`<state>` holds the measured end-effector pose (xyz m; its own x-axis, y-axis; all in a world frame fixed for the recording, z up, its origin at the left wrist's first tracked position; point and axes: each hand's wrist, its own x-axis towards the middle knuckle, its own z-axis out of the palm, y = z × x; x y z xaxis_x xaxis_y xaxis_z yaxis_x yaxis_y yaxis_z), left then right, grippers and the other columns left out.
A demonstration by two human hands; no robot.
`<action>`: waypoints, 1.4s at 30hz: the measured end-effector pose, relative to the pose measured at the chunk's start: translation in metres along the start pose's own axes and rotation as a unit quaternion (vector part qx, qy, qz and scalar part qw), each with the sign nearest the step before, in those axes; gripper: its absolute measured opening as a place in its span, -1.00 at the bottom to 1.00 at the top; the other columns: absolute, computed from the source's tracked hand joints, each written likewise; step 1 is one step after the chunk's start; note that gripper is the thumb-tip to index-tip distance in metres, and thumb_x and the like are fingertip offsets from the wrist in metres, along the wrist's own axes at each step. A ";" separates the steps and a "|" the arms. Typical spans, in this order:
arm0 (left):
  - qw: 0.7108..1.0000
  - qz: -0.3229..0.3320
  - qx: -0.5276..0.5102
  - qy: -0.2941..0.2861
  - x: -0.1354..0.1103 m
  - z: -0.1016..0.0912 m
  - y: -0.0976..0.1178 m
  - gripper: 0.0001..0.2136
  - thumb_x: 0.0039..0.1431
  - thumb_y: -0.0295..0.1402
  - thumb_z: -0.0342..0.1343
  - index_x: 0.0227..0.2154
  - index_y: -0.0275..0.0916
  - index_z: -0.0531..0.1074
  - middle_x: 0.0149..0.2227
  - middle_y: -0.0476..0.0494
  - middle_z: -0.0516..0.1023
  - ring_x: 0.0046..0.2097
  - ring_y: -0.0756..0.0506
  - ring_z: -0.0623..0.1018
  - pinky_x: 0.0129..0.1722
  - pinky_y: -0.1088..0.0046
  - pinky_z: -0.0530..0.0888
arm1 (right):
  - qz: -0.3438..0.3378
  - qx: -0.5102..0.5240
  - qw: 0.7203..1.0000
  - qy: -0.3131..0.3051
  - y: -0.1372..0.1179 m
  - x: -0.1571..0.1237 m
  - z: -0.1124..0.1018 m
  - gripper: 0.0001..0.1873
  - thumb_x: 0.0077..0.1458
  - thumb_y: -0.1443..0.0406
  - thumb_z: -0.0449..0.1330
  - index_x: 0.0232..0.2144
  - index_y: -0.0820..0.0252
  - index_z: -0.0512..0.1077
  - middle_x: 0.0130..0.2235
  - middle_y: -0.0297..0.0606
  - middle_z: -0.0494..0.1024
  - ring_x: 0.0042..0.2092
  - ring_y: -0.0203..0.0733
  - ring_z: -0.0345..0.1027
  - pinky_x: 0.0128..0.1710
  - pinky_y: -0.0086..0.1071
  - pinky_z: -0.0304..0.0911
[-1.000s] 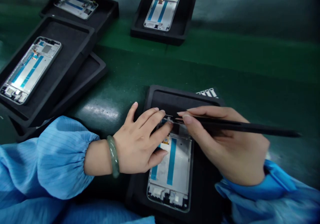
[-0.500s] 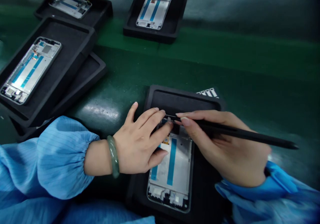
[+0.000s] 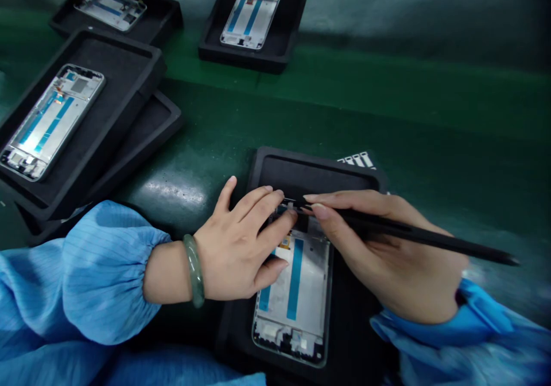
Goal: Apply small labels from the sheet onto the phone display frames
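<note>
A phone frame (image 3: 297, 294) with blue strips lies in a black foam tray (image 3: 310, 170) in front of me. My left hand (image 3: 241, 245), a green bangle on its wrist, rests flat on the frame's upper left, its fingers stretched out and pressing near the top edge. My right hand (image 3: 387, 248) pinches a long black stick tool (image 3: 430, 238), whose tip touches the frame's top end next to my left fingertips. The spot under the fingertips is hidden.
At left, a black tray (image 3: 124, 76) holding another phone frame (image 3: 49, 119) sits on a stacked tray. Two more trays with frames, one (image 3: 163, 18) and another (image 3: 279, 47), lie at the back on the green belt. A small white-striped card (image 3: 357, 159) peeks out behind my tray.
The two far trays have drifted left along the belt. The tool's rear end has dipped lower. Both hands stay at the frame's top.
</note>
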<state>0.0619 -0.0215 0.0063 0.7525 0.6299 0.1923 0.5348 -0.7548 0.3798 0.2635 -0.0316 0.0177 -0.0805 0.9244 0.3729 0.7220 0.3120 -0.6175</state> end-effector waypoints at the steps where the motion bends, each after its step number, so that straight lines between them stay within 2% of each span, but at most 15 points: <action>1: 1.000 0.000 0.001 0.001 0.000 0.000 0.000 -0.51 0.32 -0.15 -0.13 0.17 -0.39 0.26 0.19 -0.45 0.32 0.25 -0.35 0.26 0.22 -0.26 0.11 | -0.003 0.004 1.000 -0.003 -0.001 0.000 0.000 -0.80 0.10 0.36 0.27 -0.22 -0.04 0.45 -0.26 -0.38 0.62 -0.25 -0.22 0.54 -0.30 -0.35 0.46; 5: 1.000 -0.001 0.004 0.000 0.000 0.000 0.000 -0.51 0.32 -0.15 -0.14 0.17 -0.38 0.27 0.19 -0.44 0.31 0.26 -0.35 0.25 0.23 -0.25 0.09 | -0.018 0.053 0.998 0.010 0.000 0.001 0.000 -0.76 0.07 0.41 0.29 -0.23 -0.01 0.45 -0.23 -0.37 0.62 -0.23 -0.23 0.54 -0.25 -0.33 0.48; 9: 1.000 0.002 0.000 0.002 0.000 0.000 0.000 -0.52 0.33 -0.16 -0.14 0.16 -0.39 0.27 0.19 -0.44 0.32 0.26 -0.35 0.25 0.23 -0.25 0.11 | 0.021 0.054 0.998 0.036 0.002 -0.001 0.001 -0.80 0.05 0.37 0.31 -0.23 0.02 0.48 -0.23 -0.36 0.63 -0.23 -0.22 0.54 -0.23 -0.30 0.49; 12: 1.000 0.001 0.001 0.005 0.000 0.000 0.000 -0.52 0.32 -0.17 -0.13 0.16 -0.39 0.26 0.19 -0.44 0.32 0.26 -0.34 0.25 0.23 -0.25 0.11 | 0.064 0.067 0.996 0.015 0.001 -0.001 0.001 -0.81 0.07 0.33 0.30 -0.21 0.02 0.49 -0.21 -0.37 0.62 -0.22 -0.23 0.55 -0.24 -0.31 0.48; 16: 1.000 -0.001 0.002 0.002 0.000 0.000 0.000 -0.52 0.32 -0.18 -0.13 0.16 -0.39 0.26 0.19 -0.44 0.31 0.26 -0.35 0.25 0.23 -0.24 0.10 | 0.090 0.091 0.992 -0.004 -0.003 0.000 0.001 -0.82 0.09 0.31 0.28 -0.21 -0.01 0.49 -0.22 -0.39 0.62 -0.21 -0.22 0.55 -0.22 -0.30 0.48; 33: 1.000 -0.003 0.000 -0.005 -0.001 -0.001 0.001 -0.52 0.31 -0.17 -0.10 0.17 -0.38 0.26 0.20 -0.44 0.30 0.27 -0.35 0.24 0.24 -0.25 0.08 | 0.076 0.076 0.994 -0.006 -0.001 0.001 0.002 -0.82 0.10 0.30 0.27 -0.21 -0.07 0.47 -0.22 -0.37 0.63 -0.20 -0.14 0.55 -0.22 -0.21 0.50; 42: 1.000 0.000 0.000 0.000 -0.001 0.000 0.000 -0.52 0.30 -0.19 -0.10 0.16 -0.39 0.27 0.20 -0.45 0.31 0.26 -0.36 0.24 0.22 -0.26 0.11 | 0.088 0.089 0.992 -0.008 -0.002 0.002 0.003 -0.84 0.10 0.31 0.27 -0.23 -0.02 0.48 -0.23 -0.37 0.62 -0.21 -0.17 0.55 -0.23 -0.27 0.49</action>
<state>0.0614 -0.0219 0.0065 0.7530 0.6294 0.1920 0.5347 -0.7553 0.3790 0.2600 -0.0296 0.0180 0.0242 0.9709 0.2384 0.5933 0.1779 -0.7850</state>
